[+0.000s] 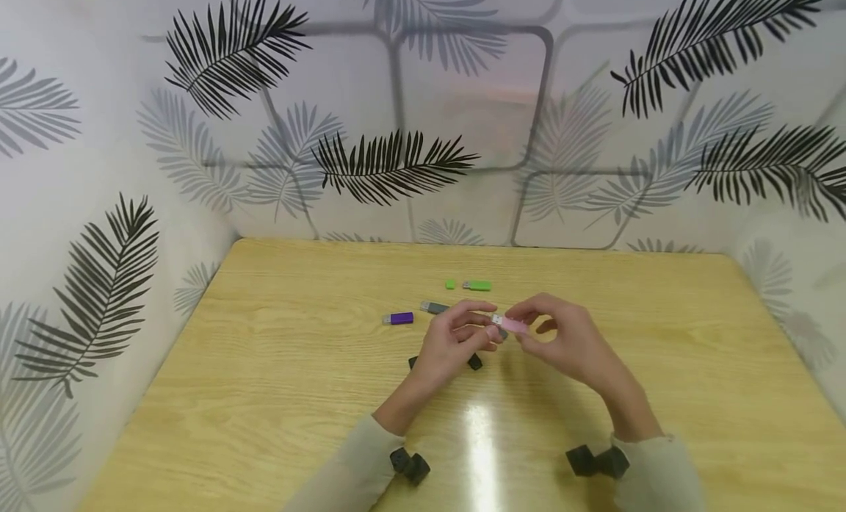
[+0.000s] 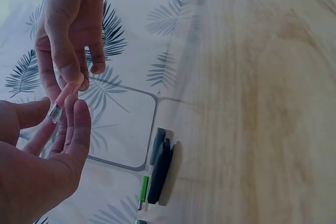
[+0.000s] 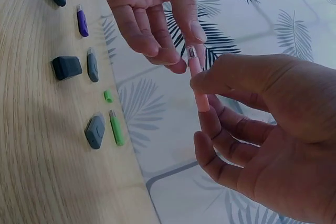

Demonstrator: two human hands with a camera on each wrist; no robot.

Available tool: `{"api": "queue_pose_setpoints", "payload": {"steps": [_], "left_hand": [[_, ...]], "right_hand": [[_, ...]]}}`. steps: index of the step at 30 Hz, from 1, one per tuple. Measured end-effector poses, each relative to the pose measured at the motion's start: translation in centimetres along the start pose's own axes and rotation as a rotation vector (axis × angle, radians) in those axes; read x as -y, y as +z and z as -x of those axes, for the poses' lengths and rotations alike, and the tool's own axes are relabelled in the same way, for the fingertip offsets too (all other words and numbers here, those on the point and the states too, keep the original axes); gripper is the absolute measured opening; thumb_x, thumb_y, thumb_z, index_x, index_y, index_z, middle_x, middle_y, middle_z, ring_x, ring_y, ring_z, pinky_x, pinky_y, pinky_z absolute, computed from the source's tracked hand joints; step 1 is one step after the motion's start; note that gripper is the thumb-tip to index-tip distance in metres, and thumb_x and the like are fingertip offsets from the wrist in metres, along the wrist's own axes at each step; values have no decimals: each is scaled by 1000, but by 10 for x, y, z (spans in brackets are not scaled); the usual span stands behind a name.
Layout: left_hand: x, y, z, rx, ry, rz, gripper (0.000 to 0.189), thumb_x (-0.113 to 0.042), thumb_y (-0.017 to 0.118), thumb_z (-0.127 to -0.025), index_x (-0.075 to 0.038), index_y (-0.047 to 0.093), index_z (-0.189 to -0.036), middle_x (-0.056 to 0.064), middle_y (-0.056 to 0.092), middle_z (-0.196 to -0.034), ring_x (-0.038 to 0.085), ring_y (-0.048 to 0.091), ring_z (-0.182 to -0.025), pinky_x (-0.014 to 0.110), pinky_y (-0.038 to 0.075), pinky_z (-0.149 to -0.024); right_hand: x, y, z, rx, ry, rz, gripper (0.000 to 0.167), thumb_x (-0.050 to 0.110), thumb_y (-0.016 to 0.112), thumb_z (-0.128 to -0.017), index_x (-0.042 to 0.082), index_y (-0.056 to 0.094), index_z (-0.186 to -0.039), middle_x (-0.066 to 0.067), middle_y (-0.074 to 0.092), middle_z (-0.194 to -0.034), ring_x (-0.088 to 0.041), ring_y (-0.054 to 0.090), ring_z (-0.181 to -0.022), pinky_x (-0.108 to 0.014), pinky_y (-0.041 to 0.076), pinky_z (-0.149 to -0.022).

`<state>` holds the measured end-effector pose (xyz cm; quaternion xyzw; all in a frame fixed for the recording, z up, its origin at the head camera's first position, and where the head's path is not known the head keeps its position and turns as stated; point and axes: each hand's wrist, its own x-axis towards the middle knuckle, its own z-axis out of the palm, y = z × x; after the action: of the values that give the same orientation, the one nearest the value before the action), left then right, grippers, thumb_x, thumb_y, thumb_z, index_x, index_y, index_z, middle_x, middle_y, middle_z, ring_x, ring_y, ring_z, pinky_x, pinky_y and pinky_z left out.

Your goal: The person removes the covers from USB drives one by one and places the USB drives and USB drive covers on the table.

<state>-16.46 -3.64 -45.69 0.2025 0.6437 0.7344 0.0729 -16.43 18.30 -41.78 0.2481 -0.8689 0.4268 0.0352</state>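
My right hand (image 1: 562,337) pinches a pink USB flash drive (image 1: 514,325) between thumb and fingers, its bare metal plug pointing left. My left hand (image 1: 456,343) is at the plug end, thumb and fingers apart around it; whether they touch the plug is unclear. In the right wrist view the pink drive (image 3: 198,85) stands nearly upright, the left thumb close to its tip. Both hands are raised above the table. A grey flash drive (image 1: 434,308) lies behind the left hand. A dark grey block (image 3: 95,132) is partly hidden by that hand in the head view.
On the wooden table (image 1: 277,380) lie a purple flash drive (image 1: 399,319), a green flash drive (image 1: 477,286) and its separate green cap (image 1: 450,284). Black blocks (image 1: 474,362) sit beneath the left hand. Leaf-patterned covering (image 1: 463,203) rises behind the table's far edge.
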Motion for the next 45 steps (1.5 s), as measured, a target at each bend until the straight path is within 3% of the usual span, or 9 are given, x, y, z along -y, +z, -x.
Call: {"api": "queue_pose_setpoints", "payload": {"steps": [5, 9, 12, 19, 28, 33, 40, 45], "left_hand": [[-5, -1, 0, -10, 12, 26, 29, 2, 65, -99, 9, 61, -127, 24, 65, -112, 48, 69, -98, 45, 61, -84], [-10, -3, 1, -18, 11, 13, 24, 2, 67, -98, 7, 65, -121, 24, 66, -112, 38, 72, -95, 40, 61, -84], [-14, -5, 2, -26, 21, -7, 22, 3, 68, -97, 7, 67, -118, 23, 67, -109, 33, 73, -94, 40, 61, -84], [-22, -11, 1, -25, 88, -66, 20, 4, 68, -96, 8, 68, -116, 24, 69, -105, 34, 73, -89, 50, 61, -81], [-29, -18, -1, 5, 129, -125, 18, 7, 70, -94, 8, 68, -112, 20, 69, -102, 15, 70, -86, 45, 61, -81], [-31, -21, -1, 19, 123, -128, 17, 6, 70, -94, 8, 68, -111, 21, 69, -101, 16, 71, -85, 47, 61, -82], [-36, -24, -1, 31, 140, -143, 17, 6, 72, -93, 8, 70, -109, 21, 71, -100, 25, 74, -85, 40, 62, -79], [-38, -28, 0, 45, 143, -158, 16, 5, 72, -93, 6, 71, -109, 20, 72, -101, 29, 75, -85, 48, 61, -80]], "right_hand": [[5, 1, 1, -15, -53, 0, 30, -6, 77, -85, 12, 74, -109, 5, 71, -104, -15, 66, -93, -35, 59, -75], [10, 1, 1, -24, -94, -24, 30, -6, 78, -85, 13, 75, -108, 4, 72, -106, -16, 68, -94, -37, 61, -74], [13, 2, 0, -35, -121, -30, 30, -6, 78, -85, 13, 75, -108, 4, 71, -106, -15, 66, -93, -36, 60, -72], [14, 4, -2, -81, -188, -45, 28, -5, 79, -86, 9, 74, -110, 2, 71, -105, -15, 65, -90, -29, 59, -70], [17, 6, -4, -107, -234, -43, 31, -9, 80, -83, 8, 74, -108, 3, 71, -107, -12, 64, -93, -23, 58, -72], [18, 8, -5, -112, -248, -33, 31, -9, 80, -83, 8, 74, -108, 2, 71, -106, -12, 64, -92, -23, 57, -71], [19, 7, -6, -120, -258, -16, 30, -7, 82, -82, 9, 75, -107, 3, 72, -105, -11, 64, -90, -24, 57, -72], [20, 7, -6, -122, -266, -14, 29, -6, 82, -83, 11, 76, -106, 5, 72, -104, -10, 64, -90, -29, 58, -72]]}}
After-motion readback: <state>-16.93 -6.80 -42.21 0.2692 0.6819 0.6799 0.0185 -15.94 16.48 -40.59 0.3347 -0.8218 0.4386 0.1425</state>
